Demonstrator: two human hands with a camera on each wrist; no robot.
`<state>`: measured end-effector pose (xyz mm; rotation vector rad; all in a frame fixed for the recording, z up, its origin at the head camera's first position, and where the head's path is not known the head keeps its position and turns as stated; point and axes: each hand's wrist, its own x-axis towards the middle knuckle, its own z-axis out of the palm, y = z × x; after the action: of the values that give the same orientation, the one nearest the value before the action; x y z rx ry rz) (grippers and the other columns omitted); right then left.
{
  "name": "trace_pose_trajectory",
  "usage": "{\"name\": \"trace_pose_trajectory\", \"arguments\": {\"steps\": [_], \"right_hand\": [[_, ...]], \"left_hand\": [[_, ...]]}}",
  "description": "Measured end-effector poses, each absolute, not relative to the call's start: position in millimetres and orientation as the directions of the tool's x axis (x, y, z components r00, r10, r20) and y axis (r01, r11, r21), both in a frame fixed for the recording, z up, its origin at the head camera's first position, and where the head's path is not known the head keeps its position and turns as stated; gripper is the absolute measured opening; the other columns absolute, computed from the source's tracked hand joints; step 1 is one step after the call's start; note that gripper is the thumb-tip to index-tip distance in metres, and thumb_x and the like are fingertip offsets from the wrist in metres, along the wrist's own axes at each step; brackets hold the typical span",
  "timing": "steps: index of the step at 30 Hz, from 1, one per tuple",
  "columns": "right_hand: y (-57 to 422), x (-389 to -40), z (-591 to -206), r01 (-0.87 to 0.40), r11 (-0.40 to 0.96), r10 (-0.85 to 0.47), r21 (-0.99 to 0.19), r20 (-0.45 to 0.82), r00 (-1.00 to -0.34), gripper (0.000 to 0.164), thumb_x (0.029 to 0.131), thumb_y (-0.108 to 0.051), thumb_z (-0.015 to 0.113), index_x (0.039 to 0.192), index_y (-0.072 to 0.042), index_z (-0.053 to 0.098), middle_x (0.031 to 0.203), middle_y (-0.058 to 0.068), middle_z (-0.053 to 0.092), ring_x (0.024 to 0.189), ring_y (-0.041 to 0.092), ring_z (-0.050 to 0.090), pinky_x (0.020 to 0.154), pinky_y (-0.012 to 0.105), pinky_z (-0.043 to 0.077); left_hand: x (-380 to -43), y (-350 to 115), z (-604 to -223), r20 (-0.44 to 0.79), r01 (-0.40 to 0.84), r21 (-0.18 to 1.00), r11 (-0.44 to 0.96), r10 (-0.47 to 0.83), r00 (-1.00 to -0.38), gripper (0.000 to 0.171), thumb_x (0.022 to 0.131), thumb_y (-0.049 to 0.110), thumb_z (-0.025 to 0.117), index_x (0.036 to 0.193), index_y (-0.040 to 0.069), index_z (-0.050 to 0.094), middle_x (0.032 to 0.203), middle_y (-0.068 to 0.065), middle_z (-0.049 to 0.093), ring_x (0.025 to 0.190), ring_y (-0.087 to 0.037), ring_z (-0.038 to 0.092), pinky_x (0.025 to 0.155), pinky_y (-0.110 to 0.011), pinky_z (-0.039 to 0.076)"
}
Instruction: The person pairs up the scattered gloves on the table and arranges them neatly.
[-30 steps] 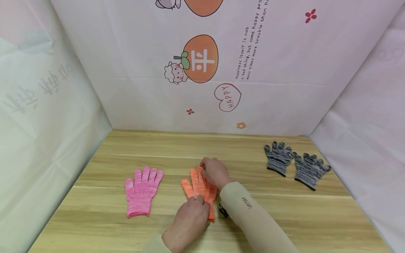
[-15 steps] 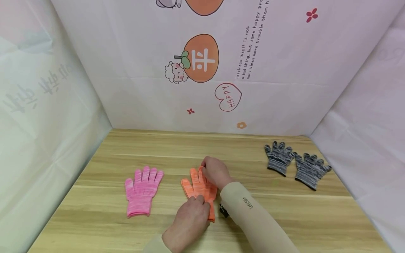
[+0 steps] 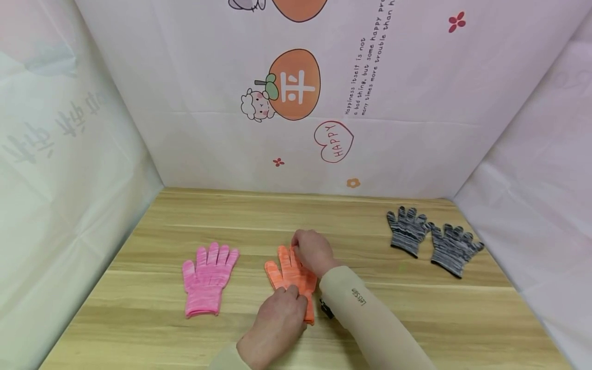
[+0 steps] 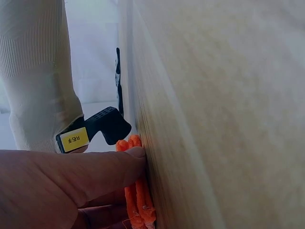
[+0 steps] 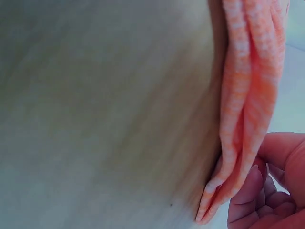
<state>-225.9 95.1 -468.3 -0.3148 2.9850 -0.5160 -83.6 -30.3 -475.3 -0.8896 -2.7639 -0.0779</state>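
Note:
An orange knitted glove (image 3: 300,280) lies on the table with its fingers pointing away from me; its cuff edge looks layered in the left wrist view. My left hand (image 3: 281,313) grips the cuff, the thumb on the near side of the orange fabric (image 4: 138,191) in the left wrist view. At the fingertip end, my right hand (image 3: 315,252) bends over the glove's right-hand fingers and covers them. The right wrist view has the right hand's curled fingers (image 5: 248,195) against the folded orange edge (image 5: 238,129), the exact pinch partly hidden.
A pink glove (image 3: 205,282) lies flat to the left. Two grey-black gloves (image 3: 407,231) lie side by side at the far right of the wooden table (image 3: 231,216). White printed cloth walls (image 3: 208,139) enclose the back and sides. A black camera (image 4: 112,125) sits on the right wrist.
Both hands stay on the orange glove. The right hand and sleeve have shifted very slightly; the gloves lie where they were.

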Motion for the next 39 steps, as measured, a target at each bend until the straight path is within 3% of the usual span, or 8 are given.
{"name": "trace_pose_trajectory", "arguments": {"steps": [4,9,13,21,25,29,35,39], "right_hand": [[95,-225,-466,-0.222,0.923,-0.257,-0.313,-0.075,-0.963,0.017,0.104,-0.014,0.061,0.112,-0.015,0.076,0.110,0.003,0.075,0.102,0.021,0.069,0.088,0.038,0.059],[96,-226,-462,-0.243,0.916,-0.285,-0.318,-0.093,-0.954,0.014,0.104,-0.019,0.064,0.105,-0.015,0.077,0.098,0.000,0.073,0.083,0.015,0.063,0.076,0.033,0.056],[96,-226,-463,-0.248,0.920,-0.286,-0.304,-0.085,-0.955,0.013,0.103,-0.023,0.067,0.102,-0.015,0.077,0.094,-0.001,0.072,0.078,0.014,0.060,0.072,0.032,0.054],[103,-220,-460,-0.211,0.897,-0.254,-0.387,-0.064,-0.965,0.016,0.103,-0.019,0.066,0.114,-0.011,0.074,0.108,0.004,0.073,0.091,0.019,0.065,0.082,0.038,0.057],[111,-211,-454,-0.191,0.880,-0.235,-0.434,-0.050,-0.971,0.018,0.104,-0.017,0.064,0.118,-0.010,0.072,0.112,0.006,0.073,0.095,0.020,0.067,0.087,0.041,0.058],[118,-199,-449,-0.214,0.866,-0.264,-0.453,-0.049,-0.963,0.013,0.101,-0.014,0.065,0.110,-0.009,0.073,0.104,0.004,0.073,0.088,0.017,0.065,0.084,0.039,0.058],[125,-167,-446,-0.242,0.822,-0.342,-0.515,-0.108,-0.933,0.006,0.096,-0.011,0.066,0.099,-0.011,0.071,0.089,-0.001,0.067,0.075,0.013,0.058,0.073,0.033,0.053],[124,-144,-447,-0.258,0.808,-0.378,-0.530,-0.129,-0.917,0.005,0.096,-0.011,0.066,0.098,-0.011,0.071,0.087,-0.003,0.067,0.074,0.012,0.057,0.071,0.032,0.052]], "left_hand": [[-84,-30,-475,0.235,0.582,-0.029,0.813,0.571,-0.786,0.035,0.075,0.039,0.091,0.085,0.016,0.068,0.080,0.002,0.053,0.065,-0.015,0.050,0.058,-0.025,0.042],[-83,-29,-474,0.231,0.585,-0.037,0.811,0.576,-0.784,0.035,0.076,0.041,0.090,0.086,0.016,0.068,0.080,0.002,0.053,0.066,-0.015,0.051,0.058,-0.025,0.043],[-83,-29,-474,0.246,0.585,-0.039,0.810,0.575,-0.780,0.035,0.076,0.041,0.090,0.085,0.015,0.068,0.079,0.001,0.053,0.066,-0.015,0.052,0.058,-0.025,0.044],[-83,-29,-474,0.253,0.593,-0.036,0.804,0.581,-0.773,0.034,0.075,0.038,0.090,0.084,0.015,0.068,0.079,0.002,0.053,0.066,-0.014,0.051,0.058,-0.025,0.043],[-83,-31,-473,0.195,0.594,0.026,0.804,0.579,-0.792,0.031,0.077,0.035,0.089,0.088,0.014,0.068,0.083,0.001,0.055,0.069,-0.014,0.051,0.061,-0.026,0.046],[-85,-36,-472,0.146,0.593,0.114,0.797,0.577,-0.803,0.027,0.079,0.029,0.086,0.091,0.013,0.068,0.086,0.001,0.055,0.071,-0.014,0.051,0.064,-0.027,0.047],[-85,-43,-474,0.199,0.605,0.193,0.773,0.573,-0.795,0.023,0.078,0.022,0.081,0.093,0.011,0.067,0.088,0.000,0.055,0.071,-0.014,0.050,0.064,-0.028,0.047],[-85,-46,-474,0.207,0.597,0.221,0.771,0.562,-0.801,0.024,0.085,0.014,0.072,0.105,0.002,0.064,0.094,-0.005,0.056,0.075,-0.014,0.052,0.067,-0.028,0.051]]}}
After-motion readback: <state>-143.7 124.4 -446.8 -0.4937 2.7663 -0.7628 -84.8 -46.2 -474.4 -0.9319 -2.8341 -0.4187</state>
